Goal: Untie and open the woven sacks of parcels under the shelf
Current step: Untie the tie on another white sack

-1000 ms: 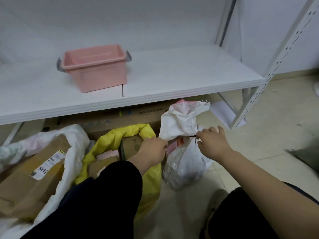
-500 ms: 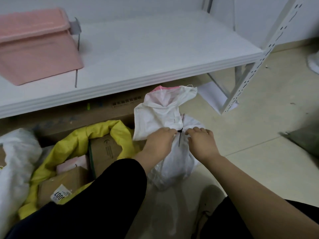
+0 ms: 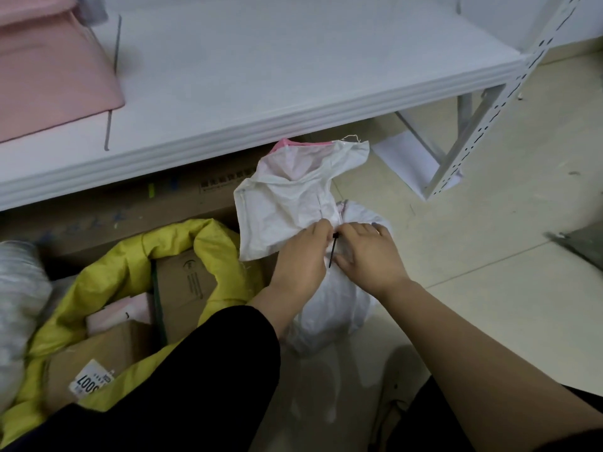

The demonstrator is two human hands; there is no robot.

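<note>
Left hand (image 3: 303, 259) pinched on neck of white sack (image 3: 287, 203). Right hand (image 3: 370, 256) curled on same neck from other side. Black tie (image 3: 332, 252) between both hands, tail hanging down. Sack on floor (image 3: 489, 256) by shelf (image 3: 261, 76) edge, top flap upright. Beside it at left, yellow sack (image 3: 208, 246) open, boxes (image 3: 186, 282) inside. Pink bin (image 3: 49, 76) on shelf, far left.

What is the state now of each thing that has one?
White woven sack: tied shut at the neck.
Thin black plastic tie: fastened round that neck.
Yellow woven sack: open, cardboard boxes inside.
Left hand: pinches the white sack's neck.
Right hand: pinches it too.
</note>
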